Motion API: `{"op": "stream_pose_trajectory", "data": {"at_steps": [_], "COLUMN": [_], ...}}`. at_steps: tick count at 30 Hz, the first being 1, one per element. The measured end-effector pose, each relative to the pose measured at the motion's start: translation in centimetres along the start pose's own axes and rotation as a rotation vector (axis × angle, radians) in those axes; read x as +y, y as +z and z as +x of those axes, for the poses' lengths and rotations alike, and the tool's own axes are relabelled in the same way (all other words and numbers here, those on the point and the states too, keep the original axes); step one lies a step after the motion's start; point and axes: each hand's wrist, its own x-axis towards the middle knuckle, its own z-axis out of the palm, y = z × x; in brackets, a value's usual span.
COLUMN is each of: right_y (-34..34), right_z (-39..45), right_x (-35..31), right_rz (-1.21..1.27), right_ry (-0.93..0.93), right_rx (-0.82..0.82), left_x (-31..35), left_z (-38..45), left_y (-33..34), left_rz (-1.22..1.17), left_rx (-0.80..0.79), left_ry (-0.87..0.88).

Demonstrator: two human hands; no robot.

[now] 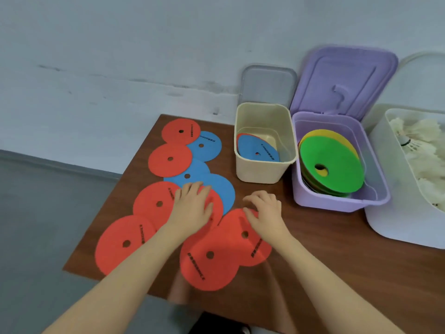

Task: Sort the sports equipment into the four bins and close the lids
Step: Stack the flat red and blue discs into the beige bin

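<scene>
From the head camera, a brown wood-grain worktop (313, 249) stands against a pale wall, with flat round discs spread over its left half. Most are red foam discs with a small centre hole (125, 242), laid overlapping in a rough column from the far edge to the near one; flat blue discs of the same kind (224, 189) lie partly under them in the middle and near the far end.

The left hand (192, 206) lies flat on a red disc in the middle of the column, fingers spread and fairly straight, pressing on it rather than curling round it. The right hand (265, 210) sits just beside it, fingers bent with the tips down at the far edge of another red disc (240, 237); whether it pinches that edge cannot be told.

At the back right stands a small cream plastic bin (262, 172), lid up behind it, holding a blue disc over a red one. Touching it on the right is a lilac plastic bin (337, 201), its lilac hinged lid (344, 80) raised, holding a stack with a green disc (332, 165) on top and yellow showing behind. Further right, a large white bin (397, 201) holds white feather shuttlecocks (419, 145).
</scene>
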Motion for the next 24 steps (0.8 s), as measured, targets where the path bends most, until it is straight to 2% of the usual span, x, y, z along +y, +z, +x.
{"op": "stream_pose_trajectory", "data": {"at_steps": [5, 9, 14, 16, 19, 24], "right_y": [4.1, 6.0, 7.1, 7.3, 7.3, 6.7], "right_z": [-4.2, -6.6, -7.9, -7.8, -8.0, -8.4], "right_x": [-0.7, -1.3, -1.7, -2.0, -2.6, -2.2], "right_rz": [-0.088, -0.161, -0.139, -0.084, -0.100, -0.069], "right_ry": [0.133, 0.182, 0.241, 0.282, 0.231, 0.216], "right_rx": [-0.245, -0.326, -0.271, -0.228, -0.179, -0.075], "left_x": [-2.0, -2.4, -2.0, -1.8, -1.2, -1.4], "left_z": [-5.6, -9.0, -11.7, -11.9, -11.5, -10.1], "left_y": [2.6, 4.0, 5.5, 5.8, 5.9, 5.5], "left_rz": [0.033, 0.031, -0.026, -0.038, -0.060, -0.209], "left_rx": [-0.226, -0.322, -0.332, -0.326, -0.355, -0.298], "left_ry": [-0.145, -0.255, -0.322, -0.287, -0.229, -0.192]}}
